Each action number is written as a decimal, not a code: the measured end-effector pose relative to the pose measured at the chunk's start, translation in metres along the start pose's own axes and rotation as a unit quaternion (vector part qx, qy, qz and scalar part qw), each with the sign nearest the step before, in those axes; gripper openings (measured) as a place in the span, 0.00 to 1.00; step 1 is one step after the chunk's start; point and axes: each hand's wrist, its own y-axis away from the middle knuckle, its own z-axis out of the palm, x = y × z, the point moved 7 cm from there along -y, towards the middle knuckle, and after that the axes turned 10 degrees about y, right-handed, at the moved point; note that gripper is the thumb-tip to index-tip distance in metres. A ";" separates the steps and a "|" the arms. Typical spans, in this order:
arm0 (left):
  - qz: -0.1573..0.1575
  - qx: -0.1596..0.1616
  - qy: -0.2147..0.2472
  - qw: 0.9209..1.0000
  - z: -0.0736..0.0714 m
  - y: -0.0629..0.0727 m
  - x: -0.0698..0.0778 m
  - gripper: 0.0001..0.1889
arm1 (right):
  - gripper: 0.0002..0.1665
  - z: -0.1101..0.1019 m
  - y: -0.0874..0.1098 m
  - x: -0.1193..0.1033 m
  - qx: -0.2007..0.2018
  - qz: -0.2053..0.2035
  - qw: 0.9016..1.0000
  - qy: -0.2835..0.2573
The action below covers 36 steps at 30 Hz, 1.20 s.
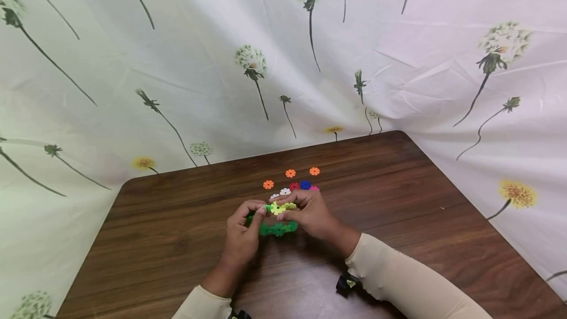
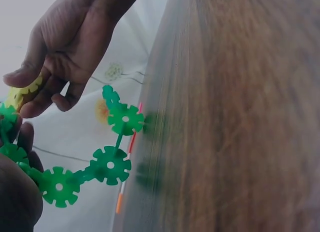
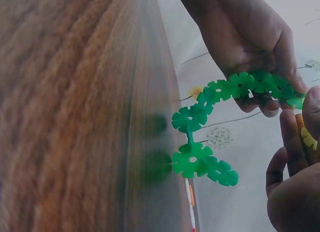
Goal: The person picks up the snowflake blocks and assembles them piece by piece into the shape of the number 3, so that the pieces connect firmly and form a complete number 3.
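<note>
My left hand [image 1: 241, 235] pinches the end of a chain of green notched plastic discs [image 1: 278, 230], joined edge to edge at angles. A yellow notched disc [image 1: 277, 208] sits between my two hands, next to the green end. The right hand [image 1: 313, 214] pinches the yellow pieces between thumb and fingers. In the left wrist view the green chain [image 2: 110, 165] curves down and away from the left hand. The right wrist view shows the same green chain [image 3: 192, 160] hanging close to the tabletop, while the right fingers partly cover a yellow disc [image 3: 309, 139].
Behind the hands, loose notched discs lie on the brown wooden table [image 1: 177, 240]: three orange, including one orange disc [image 1: 290, 173], a blue disc [image 1: 305, 185], a red disc [image 1: 294, 186], white discs [image 1: 285, 191] and a pink one. A flower-printed curtain [image 1: 199, 63] hangs beyond the table edge.
</note>
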 end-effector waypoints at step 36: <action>-0.080 0.011 -0.023 0.996 -0.013 -0.005 -0.021 0.16 | 0.27 -0.045 -0.014 0.035 0.045 0.071 0.991 0.100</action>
